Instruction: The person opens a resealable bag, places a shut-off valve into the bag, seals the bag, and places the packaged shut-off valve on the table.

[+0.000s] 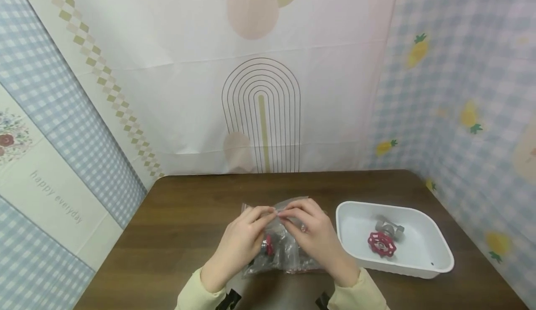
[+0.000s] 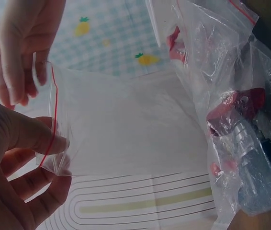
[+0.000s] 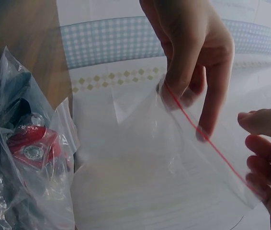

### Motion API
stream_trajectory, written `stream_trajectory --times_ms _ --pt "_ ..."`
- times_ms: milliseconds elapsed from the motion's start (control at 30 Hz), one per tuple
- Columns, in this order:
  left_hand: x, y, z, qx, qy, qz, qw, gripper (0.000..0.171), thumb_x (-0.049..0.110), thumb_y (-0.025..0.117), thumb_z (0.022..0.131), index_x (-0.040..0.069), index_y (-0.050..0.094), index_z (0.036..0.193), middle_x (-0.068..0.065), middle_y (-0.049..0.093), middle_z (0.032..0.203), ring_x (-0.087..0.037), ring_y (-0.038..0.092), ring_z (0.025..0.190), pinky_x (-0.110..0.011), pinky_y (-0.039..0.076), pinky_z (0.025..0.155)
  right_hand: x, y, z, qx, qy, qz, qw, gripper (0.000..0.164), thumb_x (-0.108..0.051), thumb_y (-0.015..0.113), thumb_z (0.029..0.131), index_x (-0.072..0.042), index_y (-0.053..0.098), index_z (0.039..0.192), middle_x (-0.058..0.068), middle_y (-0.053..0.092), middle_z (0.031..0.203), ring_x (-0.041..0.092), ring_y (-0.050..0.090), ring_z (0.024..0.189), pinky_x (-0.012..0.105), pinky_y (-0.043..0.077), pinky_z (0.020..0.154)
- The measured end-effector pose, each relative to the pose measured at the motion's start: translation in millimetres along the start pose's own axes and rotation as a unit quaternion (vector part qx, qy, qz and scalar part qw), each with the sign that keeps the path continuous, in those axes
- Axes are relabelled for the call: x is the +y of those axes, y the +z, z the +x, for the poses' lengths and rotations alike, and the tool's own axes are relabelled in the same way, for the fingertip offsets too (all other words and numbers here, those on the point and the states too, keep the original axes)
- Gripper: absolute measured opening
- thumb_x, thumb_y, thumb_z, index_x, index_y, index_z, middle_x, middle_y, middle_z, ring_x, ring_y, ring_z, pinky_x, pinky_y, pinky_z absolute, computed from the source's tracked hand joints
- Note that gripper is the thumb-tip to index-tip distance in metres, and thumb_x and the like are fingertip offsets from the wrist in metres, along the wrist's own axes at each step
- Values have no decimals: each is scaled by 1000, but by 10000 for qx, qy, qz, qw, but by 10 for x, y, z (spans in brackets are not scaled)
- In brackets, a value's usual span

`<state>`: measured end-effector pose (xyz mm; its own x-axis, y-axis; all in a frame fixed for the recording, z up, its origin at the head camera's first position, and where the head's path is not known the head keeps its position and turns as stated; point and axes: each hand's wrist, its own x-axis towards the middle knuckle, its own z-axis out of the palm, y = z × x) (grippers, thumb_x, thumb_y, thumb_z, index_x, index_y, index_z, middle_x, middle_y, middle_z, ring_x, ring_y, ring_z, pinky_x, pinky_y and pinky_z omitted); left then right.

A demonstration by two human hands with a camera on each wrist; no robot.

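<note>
Before me, both hands hold the mouth of a clear zip-lock bag [image 2: 130, 124] with a red seal line. My left hand [image 1: 238, 238] pinches the bag between thumb and fingers near one end of that line. At the other end, the curled fingers of my right hand [image 1: 316, 233] hold the corner, the thumb [image 3: 260, 120] standing away from the plastic. The red line runs straight between the hands. Beneath them lie other clear plastic bags [image 1: 289, 256], one containing a valve with a red handwheel [image 3: 32, 146]. The hands partly hide these bags in the head view.
To the right stands a white tray [image 1: 423, 259] with a metal valve [image 1: 387, 231] in it, its red handwheel toward me. The brown wooden table [image 1: 188, 207] ends at a patterned cloth backdrop [image 1: 188, 114], with more cloth along both sides.
</note>
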<state>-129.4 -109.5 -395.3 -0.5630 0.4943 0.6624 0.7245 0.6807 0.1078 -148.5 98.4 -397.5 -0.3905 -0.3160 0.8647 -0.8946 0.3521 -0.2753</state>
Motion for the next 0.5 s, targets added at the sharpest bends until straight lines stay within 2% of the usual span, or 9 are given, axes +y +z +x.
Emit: stream_trajectory --times_ms 67,167,267,400,500 --pt "8 1 -15 -40 -46 -45 10000 46 -15 65 78 6 74 118 -3 66 123 -17 63 102 -28 56 71 -31 19 5 45 -257 -79 9996 9 -15 72 94 -8 76 99 2 68 100 19 63 93 20 53 81" --pt "9 4 -19 -111 -93 -86 9999 50 -16 65 76 5 72 120 -3 65 127 -18 62 105 -27 55 70 -75 37 8 38 -476 -187 9987 15 -19 66 99 -7 75 99 3 69 98 18 65 89 21 55 80" --pt "4 10 -8 -147 -106 -98 9998 57 -17 65 73 5 70 125 -4 63 131 -18 61 105 -26 53 67 -112 49 6 -157 -351 -281 9989 8 -11 71 94 -7 73 100 1 70 98 16 67 88 22 55 80" --pt "-3 32 -4 -74 10 -128 9999 64 -17 66 71 4 66 131 -6 60 135 -19 61 104 -24 51 65 -120 88 -25 -583 -79 -682 9959 19 -2 78 82 -9 72 99 0 71 99 16 70 91 26 57 81" --pt "9 51 -11 -8 175 -178 9997 67 -18 64 70 2 63 134 -8 58 138 -21 60 107 -25 52 69 -111 125 -56 -795 -49 -1153 9901 23 -2 80 79 -7 73 100 1 73 99 18 71 93 32 58 82"
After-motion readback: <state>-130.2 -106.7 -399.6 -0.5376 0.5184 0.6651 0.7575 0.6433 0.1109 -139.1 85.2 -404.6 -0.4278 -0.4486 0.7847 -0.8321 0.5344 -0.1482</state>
